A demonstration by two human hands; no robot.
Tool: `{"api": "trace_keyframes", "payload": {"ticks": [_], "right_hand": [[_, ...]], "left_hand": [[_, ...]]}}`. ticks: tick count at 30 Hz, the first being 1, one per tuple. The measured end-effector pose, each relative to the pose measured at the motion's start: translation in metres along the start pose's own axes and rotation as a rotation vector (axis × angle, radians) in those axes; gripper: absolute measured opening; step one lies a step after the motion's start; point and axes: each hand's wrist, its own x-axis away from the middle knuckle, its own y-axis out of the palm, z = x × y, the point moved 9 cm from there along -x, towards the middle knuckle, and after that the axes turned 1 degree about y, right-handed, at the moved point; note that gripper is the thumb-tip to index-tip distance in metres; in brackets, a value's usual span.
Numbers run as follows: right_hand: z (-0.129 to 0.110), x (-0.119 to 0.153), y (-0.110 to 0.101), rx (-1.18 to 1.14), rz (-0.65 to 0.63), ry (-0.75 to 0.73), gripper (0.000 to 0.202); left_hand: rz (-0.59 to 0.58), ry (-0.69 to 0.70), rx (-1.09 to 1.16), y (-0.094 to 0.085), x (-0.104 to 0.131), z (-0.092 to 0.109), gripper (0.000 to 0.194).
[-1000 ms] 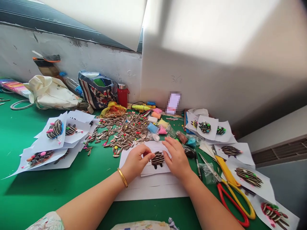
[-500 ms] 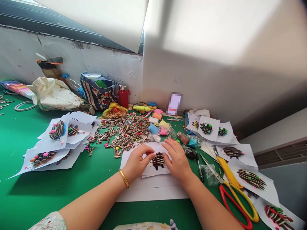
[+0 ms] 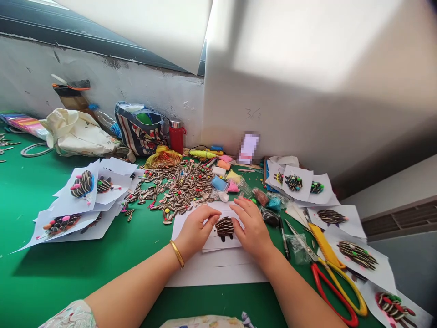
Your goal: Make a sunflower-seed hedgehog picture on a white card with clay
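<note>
A hedgehog figure with a back of striped seeds and small dark feet lies on a white card, which rests on larger white paper. My left hand, with a gold bangle at the wrist, is at the figure's left side, thumb and forefinger slightly apart and nothing visible between them. On the other side my right hand has its fingers spread, its thumb at the figure's right edge. A heap of striped sunflower seeds lies just beyond my left hand.
Finished seed cards lie in a pile at left and along the right. Red-and-yellow scissors, a black pen and clay packets surround the paper. A red flask and bags stand near the wall.
The thumb of my left hand has drawn back slightly from the hedgehog figure, showing more of its left edge. My right hand is almost unmoved.
</note>
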Motion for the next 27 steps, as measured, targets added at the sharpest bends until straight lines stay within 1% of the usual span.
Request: {"api": "trace_keyframes", "payload": {"ticks": [5, 8, 12, 14, 17, 22, 27], "right_hand": [[-0.004, -0.001, -0.002, -0.025, 0.006, -0.016, 0.039], [-0.008, -0.001, -0.004, -0.046, 0.006, -0.028, 0.038], [-0.01, -0.001, -0.005, -0.05, 0.002, -0.026, 0.037], [-0.011, -0.001, -0.005, -0.049, 0.005, -0.028, 0.037], [-0.013, 0.0, -0.006, -0.051, 0.015, -0.04, 0.037], [-0.016, 0.0, -0.006, -0.057, 0.008, -0.051, 0.038], [-0.022, 0.002, -0.004, -0.052, 0.015, -0.074, 0.037]], "left_hand": [[0.021, -0.04, 0.004, -0.003, -0.001, -0.002, 0.014], [0.017, -0.056, 0.024, -0.002, -0.001, -0.004, 0.021], [-0.005, -0.029, 0.027, -0.001, 0.0, -0.002, 0.025], [0.002, -0.024, 0.027, -0.001, 0.0, -0.001, 0.022], [0.022, -0.012, 0.032, -0.001, 0.0, 0.0, 0.008], [0.021, 0.009, 0.036, 0.001, 0.0, 0.003, 0.012], [0.001, 0.0, 0.036, 0.001, 0.001, 0.003, 0.011]]}}
